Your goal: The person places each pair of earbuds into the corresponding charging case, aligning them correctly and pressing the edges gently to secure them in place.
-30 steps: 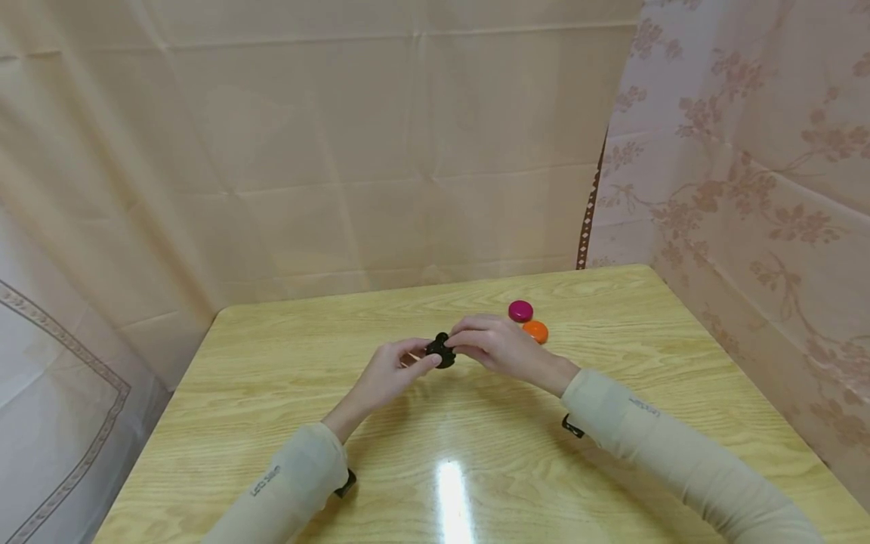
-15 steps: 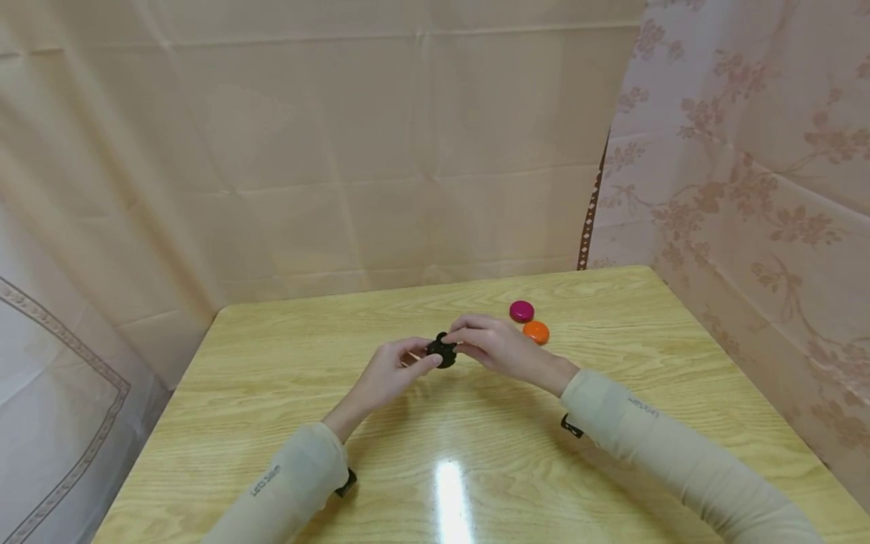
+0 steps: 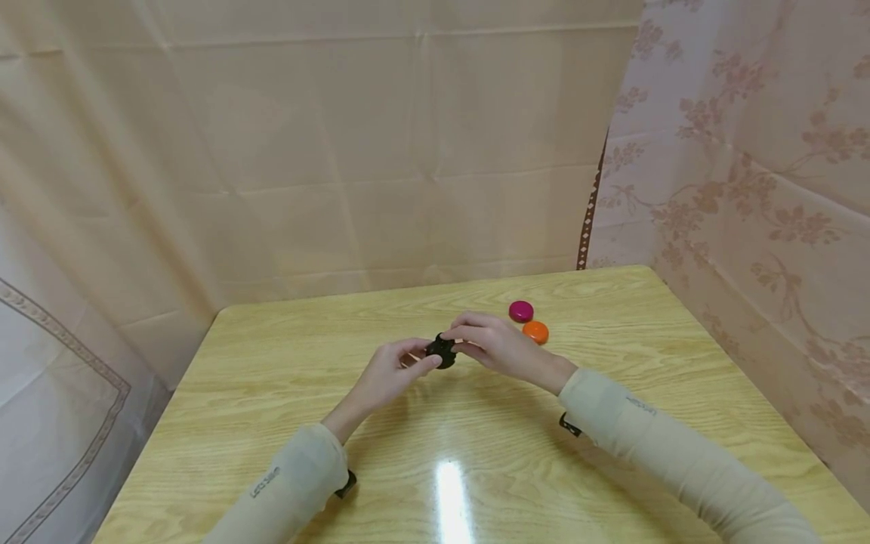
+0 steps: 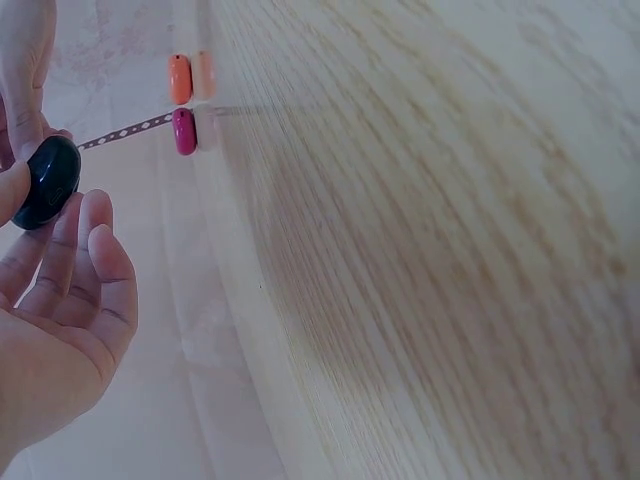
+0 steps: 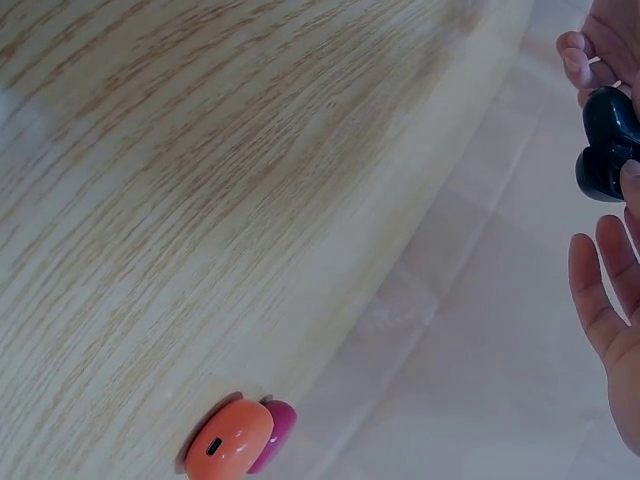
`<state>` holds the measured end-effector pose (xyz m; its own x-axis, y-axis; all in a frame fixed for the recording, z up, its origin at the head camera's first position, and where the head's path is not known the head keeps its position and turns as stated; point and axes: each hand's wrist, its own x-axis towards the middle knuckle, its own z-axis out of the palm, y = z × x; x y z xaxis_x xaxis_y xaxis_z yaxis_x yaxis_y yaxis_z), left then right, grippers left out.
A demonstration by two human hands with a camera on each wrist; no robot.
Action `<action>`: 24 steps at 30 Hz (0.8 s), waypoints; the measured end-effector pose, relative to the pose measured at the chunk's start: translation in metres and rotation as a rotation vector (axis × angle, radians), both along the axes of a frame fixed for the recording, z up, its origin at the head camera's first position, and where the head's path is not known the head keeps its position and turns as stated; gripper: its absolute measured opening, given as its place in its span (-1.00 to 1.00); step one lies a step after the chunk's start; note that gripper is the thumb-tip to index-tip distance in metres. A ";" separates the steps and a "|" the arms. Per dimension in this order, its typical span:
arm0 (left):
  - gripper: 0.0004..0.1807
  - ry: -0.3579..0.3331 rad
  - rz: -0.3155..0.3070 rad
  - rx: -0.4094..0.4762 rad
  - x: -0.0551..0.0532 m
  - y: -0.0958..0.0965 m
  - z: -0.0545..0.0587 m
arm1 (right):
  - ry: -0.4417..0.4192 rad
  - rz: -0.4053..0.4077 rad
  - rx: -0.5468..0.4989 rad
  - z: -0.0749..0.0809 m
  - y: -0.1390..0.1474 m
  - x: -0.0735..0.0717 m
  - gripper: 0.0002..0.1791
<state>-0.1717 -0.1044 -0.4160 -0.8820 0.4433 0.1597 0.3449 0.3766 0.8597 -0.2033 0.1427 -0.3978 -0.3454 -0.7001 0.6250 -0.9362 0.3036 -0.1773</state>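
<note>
A black earbud charging case (image 3: 443,354) is held up over the table between both hands. My left hand (image 3: 386,375) pinches its left side between thumb and fingers. From the right, my right hand (image 3: 501,346) grips the case's upper edge with thumb and index finger. In the right wrist view the lid of the black earbud case (image 5: 609,116) stands raised, and a thumb lies at its inside; what sits within is hidden. The left wrist view shows the smooth rounded outside of the earbud case (image 4: 52,182).
An orange earbud case (image 3: 535,332) and a magenta earbud case (image 3: 521,311) lie side by side on the wooden table (image 3: 272,400), just beyond the right hand. A beige curtain (image 3: 326,151) hangs behind the table, with a flowered cloth (image 3: 754,189) to the right.
The right hand's index finger has shifted slightly up and left over the top of the black case. The left hand and the two other cases stay in place.
</note>
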 end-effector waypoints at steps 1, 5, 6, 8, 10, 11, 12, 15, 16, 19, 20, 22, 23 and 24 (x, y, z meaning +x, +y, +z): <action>-0.70 -0.002 0.001 0.001 0.000 0.000 0.000 | 0.000 -0.003 0.001 0.000 0.000 0.000 -0.65; -0.70 -0.001 0.000 0.002 0.000 0.000 0.000 | -0.018 -0.011 0.015 0.002 0.000 0.000 -0.65; -0.70 -0.001 -0.002 0.004 0.000 0.000 0.000 | -0.027 -0.010 0.019 0.002 0.000 0.000 -0.65; -0.70 0.000 -0.006 0.004 0.000 0.000 0.001 | -0.053 -0.004 0.030 0.003 0.000 -0.001 -0.66; -0.70 0.000 -0.013 0.004 0.000 0.000 0.000 | -0.101 0.011 0.040 0.005 0.001 -0.002 -0.67; -0.70 0.000 -0.016 0.003 0.001 0.000 0.001 | -0.131 0.019 0.048 0.005 0.001 -0.002 -0.67; -0.70 0.002 -0.022 0.005 0.001 0.000 0.000 | -0.162 0.023 0.056 0.006 0.001 -0.003 -0.68; -0.69 0.010 -0.034 0.004 0.001 0.000 -0.002 | -0.250 0.031 0.076 0.006 0.002 -0.004 -0.69; -0.69 0.011 -0.036 0.004 0.001 0.000 -0.002 | -0.267 0.031 0.082 0.006 0.002 -0.004 -0.70; -0.69 0.002 -0.033 0.001 0.000 0.000 -0.002 | -0.281 0.036 0.099 0.007 0.001 -0.004 -0.71; -0.70 -0.002 -0.031 0.000 0.001 0.000 -0.002 | -0.278 0.039 0.102 0.007 0.001 -0.005 -0.71; -0.71 -0.015 -0.024 -0.003 0.001 0.000 -0.001 | -0.278 0.041 0.106 0.007 0.000 -0.004 -0.73; -0.71 -0.016 -0.023 -0.004 0.001 0.000 -0.001 | -0.279 0.042 0.108 0.007 0.000 -0.004 -0.73; -0.72 -0.018 -0.022 -0.007 0.001 0.000 -0.001 | -0.283 0.043 0.107 0.006 0.000 -0.004 -0.74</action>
<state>-0.1706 -0.1039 -0.4170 -0.8748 0.4636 0.1406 0.3375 0.3752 0.8633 -0.2072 0.1425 -0.3914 -0.4641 -0.7744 0.4300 -0.8665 0.2962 -0.4018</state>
